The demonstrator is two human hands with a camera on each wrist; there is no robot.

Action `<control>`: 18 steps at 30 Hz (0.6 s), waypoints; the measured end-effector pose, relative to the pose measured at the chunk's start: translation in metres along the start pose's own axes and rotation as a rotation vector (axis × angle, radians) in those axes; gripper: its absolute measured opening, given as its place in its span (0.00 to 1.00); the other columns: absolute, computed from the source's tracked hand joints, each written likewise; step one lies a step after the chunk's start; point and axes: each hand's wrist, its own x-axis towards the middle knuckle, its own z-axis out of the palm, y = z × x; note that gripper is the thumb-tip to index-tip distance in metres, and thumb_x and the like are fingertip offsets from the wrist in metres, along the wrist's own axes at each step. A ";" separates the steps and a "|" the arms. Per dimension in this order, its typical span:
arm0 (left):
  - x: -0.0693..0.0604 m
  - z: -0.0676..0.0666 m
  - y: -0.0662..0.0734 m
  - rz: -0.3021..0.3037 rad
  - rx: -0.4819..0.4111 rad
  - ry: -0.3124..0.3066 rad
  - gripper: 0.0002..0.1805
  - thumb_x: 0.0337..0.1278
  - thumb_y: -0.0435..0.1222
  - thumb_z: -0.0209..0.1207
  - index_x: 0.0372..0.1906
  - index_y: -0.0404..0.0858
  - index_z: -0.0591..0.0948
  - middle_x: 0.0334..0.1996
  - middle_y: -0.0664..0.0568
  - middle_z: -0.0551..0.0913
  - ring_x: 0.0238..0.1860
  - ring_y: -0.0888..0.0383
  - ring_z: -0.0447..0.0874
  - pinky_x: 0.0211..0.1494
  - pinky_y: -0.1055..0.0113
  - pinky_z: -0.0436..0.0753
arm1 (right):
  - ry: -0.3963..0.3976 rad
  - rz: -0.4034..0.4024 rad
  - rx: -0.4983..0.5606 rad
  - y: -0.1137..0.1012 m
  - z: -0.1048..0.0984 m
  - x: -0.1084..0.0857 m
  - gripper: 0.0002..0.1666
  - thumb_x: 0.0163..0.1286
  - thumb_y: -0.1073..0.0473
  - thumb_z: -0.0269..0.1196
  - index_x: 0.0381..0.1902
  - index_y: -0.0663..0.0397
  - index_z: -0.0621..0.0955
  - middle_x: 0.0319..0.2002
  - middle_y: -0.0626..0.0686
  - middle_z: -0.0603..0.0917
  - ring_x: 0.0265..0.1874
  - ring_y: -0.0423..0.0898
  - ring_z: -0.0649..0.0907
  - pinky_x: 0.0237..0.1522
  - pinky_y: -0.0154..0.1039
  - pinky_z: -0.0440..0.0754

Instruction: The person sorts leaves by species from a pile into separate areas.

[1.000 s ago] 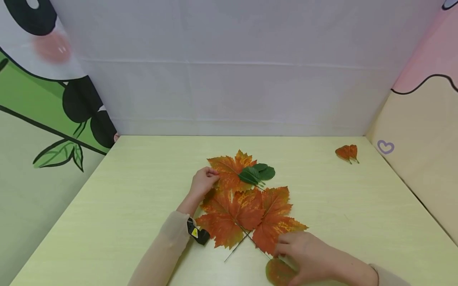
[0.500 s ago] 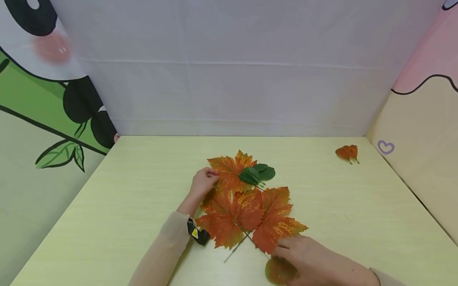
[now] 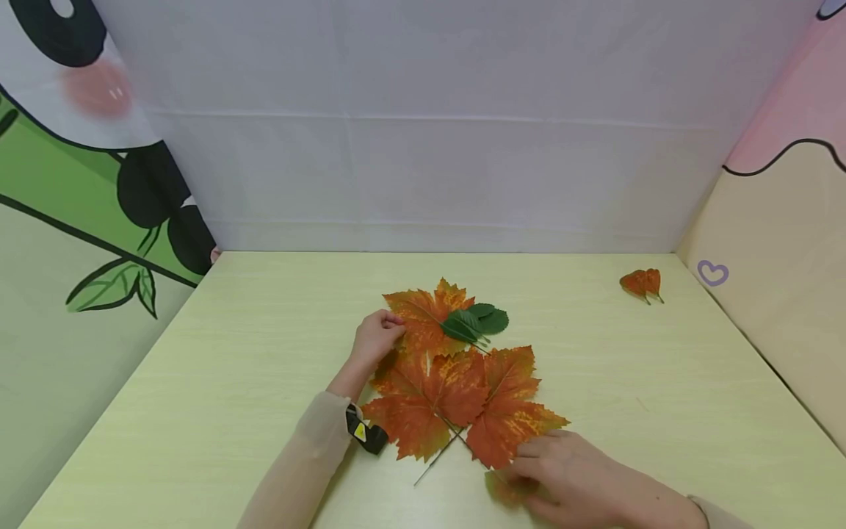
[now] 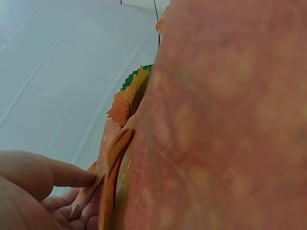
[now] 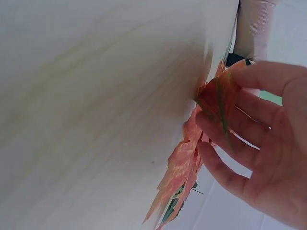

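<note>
Several orange maple leaves lie in a cluster at mid-table. At the cluster's left edge, the left hand (image 3: 377, 342) pinches the edge of an orange leaf (image 4: 85, 194) between thumb and fingers. Green leaves (image 3: 463, 324) rest on the upper maple leaf (image 3: 416, 312). Below it, a left maple leaf (image 3: 413, 419) overlaps a right one (image 3: 505, 411), and their thin stems cross. Near the front, the right hand (image 3: 575, 474) holds a small orange-green leaf (image 3: 499, 491) between thumb and fingers, partly hidden by them; its veins show in the right wrist view, as a small leaf (image 5: 218, 98).
Two small orange leaves (image 3: 641, 283) lie at the table's back right. A white cloth wall (image 3: 429, 169) rises behind the pale table (image 3: 231, 367). Printed panels flank both sides. A black wrist camera (image 3: 367, 430) sits on the left sleeve's cuff, close to the lower leaves.
The small leaf in the right hand has tilted and shifted slightly left, and the fingers cover more of it. The left hand and the cluster have stayed put.
</note>
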 end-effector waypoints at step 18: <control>-0.001 0.000 -0.001 0.027 -0.015 0.004 0.06 0.57 0.33 0.56 0.38 0.34 0.77 0.32 0.45 0.79 0.30 0.54 0.75 0.30 0.68 0.72 | 0.113 0.022 0.057 0.011 -0.011 0.002 0.08 0.57 0.62 0.61 0.27 0.39 0.81 0.28 0.31 0.78 0.30 0.29 0.75 0.39 0.38 0.75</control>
